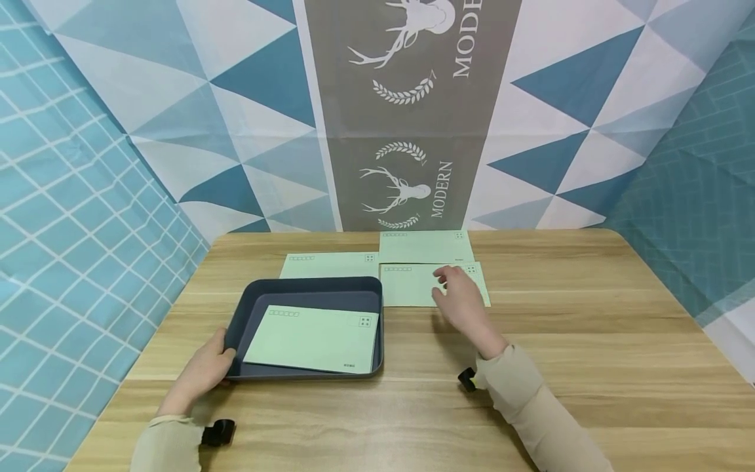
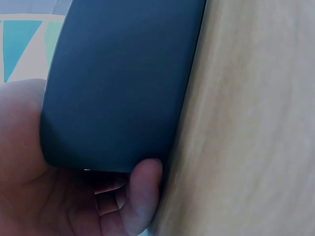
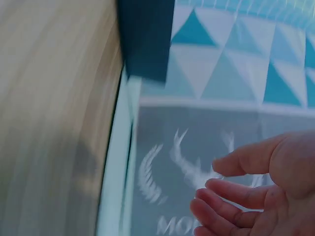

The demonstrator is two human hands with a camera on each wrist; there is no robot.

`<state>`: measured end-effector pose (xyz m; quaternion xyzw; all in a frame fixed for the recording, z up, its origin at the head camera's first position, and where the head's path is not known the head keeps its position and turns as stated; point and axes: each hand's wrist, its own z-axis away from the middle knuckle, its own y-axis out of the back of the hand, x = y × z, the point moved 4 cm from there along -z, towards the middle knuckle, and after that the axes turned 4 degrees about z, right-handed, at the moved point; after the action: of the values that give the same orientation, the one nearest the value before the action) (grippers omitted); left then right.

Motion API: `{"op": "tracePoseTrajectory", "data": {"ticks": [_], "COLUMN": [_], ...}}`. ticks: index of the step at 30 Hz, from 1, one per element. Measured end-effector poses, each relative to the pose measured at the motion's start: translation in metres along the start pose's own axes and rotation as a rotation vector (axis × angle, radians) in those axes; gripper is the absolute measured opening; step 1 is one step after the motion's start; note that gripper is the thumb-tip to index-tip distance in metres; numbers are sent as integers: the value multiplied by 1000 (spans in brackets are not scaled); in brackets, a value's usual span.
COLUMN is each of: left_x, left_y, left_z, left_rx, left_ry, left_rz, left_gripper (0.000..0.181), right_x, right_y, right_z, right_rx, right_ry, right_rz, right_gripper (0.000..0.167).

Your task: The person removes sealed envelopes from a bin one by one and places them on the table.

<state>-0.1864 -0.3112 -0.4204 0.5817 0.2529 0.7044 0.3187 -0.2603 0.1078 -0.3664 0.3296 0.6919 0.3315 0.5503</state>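
Gripping the dark tray (image 1: 324, 299) at its nine o'clock end, the left hand (image 1: 204, 365) had its fingers curled in around the tray, and the left wrist view showed one fingertip tucked low, close to the wooden table (image 1: 560, 393). The right hand (image 1: 463, 303) held nothing; its fingers hung loosely bent above the near envelope (image 1: 407, 288), which lay between two and three o'clock of the tray. Beyond that, toward two o'clock, was the far envelope (image 1: 421, 248), and at about twelve the side envelope (image 1: 330, 264), its near part hidden by the tray. Steadying the tray while the free hand dealt with the paper looked like the step in hand, though whether envelopes were being laid out or gathered could not be told. The next move seemed to call for a light fingertip pinch on a thin edge, with the tray held quiet. Inside it, the top envelope (image 1: 309, 341) sat slightly askew, reaching the three o'clock wall; how many lay under it was unclear. All were flat, pale green oblongs of smooth paper, printed with a row of little boxes and a small square. The tray was shallow, smooth and dull, with rounded corners, against the table's streaky grain and the creased cloth backdrop (image 1: 265, 52) of triangles at twelve.
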Motion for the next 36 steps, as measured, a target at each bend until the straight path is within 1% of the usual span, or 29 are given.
{"op": "tracePoseTrajectory", "data": {"ticks": [4,7,10,13,16,20,22,26,29,31,36], "left_x": [0,0,1,2,2,1,0,-1,0,1,2], "left_y": [1,1,1,0,1,1,1,2,3,3,3], "left_z": [-1,-1,0,0,1,0,0,1,2,2,-1], "left_rx": [1,-3,-9,-22,-28,-28,-34,-42,-21,-7,-11], "left_ry": [-13,-9,-1,4,2,-1,2,10,-11,-25,-31], "left_rz": [-40,-41,-27,-27,-54,-69,-62,-70,-89,-98,-88], "left_gripper": [49,50,50,52,54,55,56,57,54,51,51], "right_x": [-29,-48,-64,-77,-85,-90,-90,-89,-86,-84,-79], "right_y": [-7,-14,-23,-33,-40,-49,-54,-67,-73,-77,-81], "right_z": [9,14,20,24,28,28,27,25,26,26,26], "right_rx": [34,38,12,-22,-60,-113,-149,-245,-290,-290,-254], "right_ry": [112,214,328,440,512,538,539,517,488,482,496], "right_rz": [36,60,103,182,249,320,356,407,434,461,537], "right_gripper": [27,28,29,28,30,41,50,67,75,78,86]}}
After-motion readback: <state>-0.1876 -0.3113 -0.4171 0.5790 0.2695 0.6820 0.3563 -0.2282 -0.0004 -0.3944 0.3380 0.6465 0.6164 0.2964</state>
